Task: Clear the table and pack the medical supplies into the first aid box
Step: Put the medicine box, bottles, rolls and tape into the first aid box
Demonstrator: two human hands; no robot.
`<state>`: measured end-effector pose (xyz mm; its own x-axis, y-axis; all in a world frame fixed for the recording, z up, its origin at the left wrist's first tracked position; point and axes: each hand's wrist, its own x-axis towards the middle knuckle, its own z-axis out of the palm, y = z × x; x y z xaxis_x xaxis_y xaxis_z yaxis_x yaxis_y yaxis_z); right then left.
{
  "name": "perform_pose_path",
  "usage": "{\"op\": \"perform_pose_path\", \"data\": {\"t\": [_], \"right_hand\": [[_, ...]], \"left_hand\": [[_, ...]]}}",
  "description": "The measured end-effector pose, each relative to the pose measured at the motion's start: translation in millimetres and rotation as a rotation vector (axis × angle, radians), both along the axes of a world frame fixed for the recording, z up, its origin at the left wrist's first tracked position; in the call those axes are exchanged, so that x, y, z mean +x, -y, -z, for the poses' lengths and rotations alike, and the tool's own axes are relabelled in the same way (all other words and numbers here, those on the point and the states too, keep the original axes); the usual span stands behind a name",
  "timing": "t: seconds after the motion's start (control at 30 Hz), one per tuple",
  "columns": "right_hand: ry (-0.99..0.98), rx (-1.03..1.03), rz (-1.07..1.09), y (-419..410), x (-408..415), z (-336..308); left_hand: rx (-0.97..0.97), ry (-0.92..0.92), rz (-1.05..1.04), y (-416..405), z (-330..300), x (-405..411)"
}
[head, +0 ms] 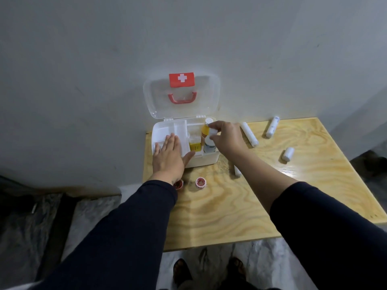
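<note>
The white first aid box stands open at the table's back left, its clear lid with a red cross leaning on the wall. My left hand lies flat, fingers spread, on the box's inner tray. My right hand hovers over the box's right side, pinching a small white roll above a white bottle. An orange bottle and a yellow packet sit inside. Three white bandage rolls lie on the table: a long roll, another roll, and a short roll.
Two red-and-white tape rolls, one in plain sight and one half hidden by my left wrist, lie in front of the box. A white roll peeks from under my right forearm. The plywood table ends near my feet; the grey wall stands behind.
</note>
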<state>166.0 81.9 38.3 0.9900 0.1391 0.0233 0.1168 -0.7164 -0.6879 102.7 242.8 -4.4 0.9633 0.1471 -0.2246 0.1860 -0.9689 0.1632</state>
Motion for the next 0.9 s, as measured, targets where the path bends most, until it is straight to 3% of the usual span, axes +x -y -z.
{"op": "perform_pose_path", "data": {"t": [0.3,0.43,0.63,0.9], "right_hand": [[0.019,-0.029,-0.035,-0.7,6.6,4.2],[0.088,0.067,0.176,16.6,7.9,6.9],[-0.189,-0.185,0.293,52.9,-3.0,41.3],[-0.374,-0.226,0.285,65.1,-3.3,66.2]], "left_hand": [[0.018,0.007,0.002,-0.3,-2.7,-1.6],[0.023,0.019,-0.001,-0.3,-1.9,-1.8],[0.025,0.026,0.000,-0.7,-0.7,-3.7],[0.039,0.037,0.007,-1.3,1.4,-2.9]]}}
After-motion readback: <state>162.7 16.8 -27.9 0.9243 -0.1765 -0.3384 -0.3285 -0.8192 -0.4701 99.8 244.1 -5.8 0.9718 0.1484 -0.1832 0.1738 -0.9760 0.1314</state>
